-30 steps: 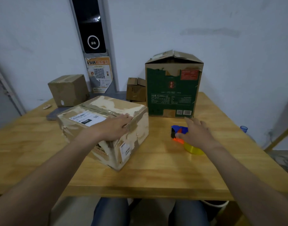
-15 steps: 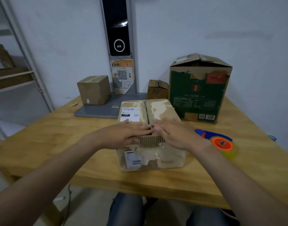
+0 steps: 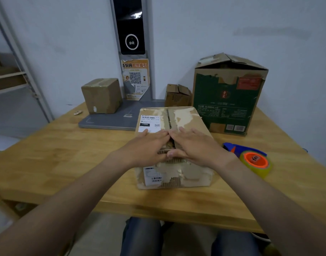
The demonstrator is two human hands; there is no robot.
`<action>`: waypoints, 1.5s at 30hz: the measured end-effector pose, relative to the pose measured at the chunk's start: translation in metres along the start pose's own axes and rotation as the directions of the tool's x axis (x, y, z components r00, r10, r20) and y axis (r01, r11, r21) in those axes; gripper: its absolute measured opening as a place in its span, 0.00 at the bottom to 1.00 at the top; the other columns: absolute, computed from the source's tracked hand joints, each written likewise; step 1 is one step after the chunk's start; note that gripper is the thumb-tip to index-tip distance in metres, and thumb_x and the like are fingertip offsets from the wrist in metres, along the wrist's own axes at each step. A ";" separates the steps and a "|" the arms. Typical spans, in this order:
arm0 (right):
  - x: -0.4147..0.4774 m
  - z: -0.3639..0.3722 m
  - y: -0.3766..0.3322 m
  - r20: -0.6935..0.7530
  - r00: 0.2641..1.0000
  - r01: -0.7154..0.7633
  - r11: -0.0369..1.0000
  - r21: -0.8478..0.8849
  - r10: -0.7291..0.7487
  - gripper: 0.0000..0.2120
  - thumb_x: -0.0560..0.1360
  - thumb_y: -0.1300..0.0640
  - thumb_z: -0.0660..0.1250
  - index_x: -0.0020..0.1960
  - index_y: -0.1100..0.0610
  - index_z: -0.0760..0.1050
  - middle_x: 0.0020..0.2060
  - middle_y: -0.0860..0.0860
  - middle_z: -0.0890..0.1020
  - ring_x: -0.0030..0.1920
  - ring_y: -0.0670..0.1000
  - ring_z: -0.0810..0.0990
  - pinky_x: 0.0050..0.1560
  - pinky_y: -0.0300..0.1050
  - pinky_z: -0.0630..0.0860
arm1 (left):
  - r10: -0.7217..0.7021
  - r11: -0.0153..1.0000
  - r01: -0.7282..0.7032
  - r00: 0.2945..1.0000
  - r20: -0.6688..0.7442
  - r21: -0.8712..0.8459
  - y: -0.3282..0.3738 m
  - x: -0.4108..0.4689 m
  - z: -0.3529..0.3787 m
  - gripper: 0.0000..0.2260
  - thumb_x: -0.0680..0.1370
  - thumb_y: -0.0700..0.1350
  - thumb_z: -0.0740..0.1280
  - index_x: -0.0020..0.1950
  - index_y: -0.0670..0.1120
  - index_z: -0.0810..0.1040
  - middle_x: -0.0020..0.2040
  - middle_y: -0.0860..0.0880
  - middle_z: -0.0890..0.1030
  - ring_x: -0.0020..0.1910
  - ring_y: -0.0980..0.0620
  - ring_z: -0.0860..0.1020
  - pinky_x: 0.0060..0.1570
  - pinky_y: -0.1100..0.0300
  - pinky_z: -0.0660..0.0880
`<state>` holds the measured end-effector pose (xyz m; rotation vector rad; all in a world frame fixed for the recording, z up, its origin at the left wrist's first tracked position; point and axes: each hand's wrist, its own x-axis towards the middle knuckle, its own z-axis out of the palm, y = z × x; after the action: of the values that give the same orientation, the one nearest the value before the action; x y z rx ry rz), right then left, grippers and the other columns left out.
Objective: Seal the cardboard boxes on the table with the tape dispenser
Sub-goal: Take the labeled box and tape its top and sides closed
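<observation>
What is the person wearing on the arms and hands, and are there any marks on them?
Nothing is worn on them. The left hand and the right hand have no gloves, and no ring shows. The left forearm and the right forearm are uncovered up to the frame edge: no sleeve, watch, bracelet or tattoo is in view.

Brown cardboard box (image 3: 186, 119) with white labels, blue-and-orange tape dispenser (image 3: 250, 157), dark green box (image 3: 226, 104).

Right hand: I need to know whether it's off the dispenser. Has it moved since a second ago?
Yes. The right hand went left, away from the tape dispenser, onto the near box beside the left hand.
</observation>
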<state>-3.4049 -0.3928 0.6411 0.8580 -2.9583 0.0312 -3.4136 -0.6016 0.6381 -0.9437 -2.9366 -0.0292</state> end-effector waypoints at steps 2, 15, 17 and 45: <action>-0.001 0.003 0.003 -0.001 1.000 0.012 0.998 -0.058 -0.012 0.45 0.74 0.27 0.49 0.82 0.52 0.48 0.81 0.49 0.53 0.81 0.50 0.49 0.78 0.52 0.50 | -0.043 0.997 0.043 0.999 0.002 0.062 0.004 -0.001 0.006 0.37 0.82 0.65 0.57 0.84 0.50 0.47 0.84 0.51 0.50 0.82 0.56 0.47 0.80 0.44 0.46; 0.003 -0.012 0.000 0.128 0.990 0.032 0.989 0.145 -0.051 0.29 0.84 0.40 0.42 0.82 0.52 0.48 0.81 0.46 0.50 0.80 0.44 0.45 0.80 0.51 0.45 | -0.131 0.976 0.147 0.986 0.104 -0.163 -0.025 0.014 -0.015 0.25 0.87 0.55 0.47 0.83 0.49 0.54 0.84 0.50 0.48 0.82 0.55 0.44 0.80 0.49 0.40; 0.018 -0.016 0.001 0.185 0.982 0.001 0.992 0.128 -0.025 0.30 0.85 0.41 0.42 0.82 0.53 0.46 0.82 0.48 0.48 0.80 0.45 0.44 0.80 0.51 0.44 | -0.148 0.974 0.168 0.980 0.133 -0.153 -0.032 0.026 -0.017 0.25 0.87 0.55 0.47 0.83 0.48 0.53 0.84 0.49 0.47 0.82 0.53 0.44 0.80 0.48 0.41; 0.196 -0.009 0.109 0.256 0.957 -0.141 0.990 0.010 0.134 0.35 0.83 0.36 0.45 0.82 0.52 0.41 0.81 0.47 0.41 0.81 0.51 0.40 0.79 0.57 0.42 | -0.287 0.947 0.311 0.933 0.215 -0.083 -0.124 0.189 -0.015 0.37 0.82 0.66 0.52 0.84 0.45 0.49 0.84 0.47 0.48 0.82 0.48 0.45 0.78 0.39 0.39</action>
<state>-3.6274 -0.4051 0.6623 0.7057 -3.2613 -0.0332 -3.6386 -0.5926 0.6641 -0.5252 -3.2709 -0.1265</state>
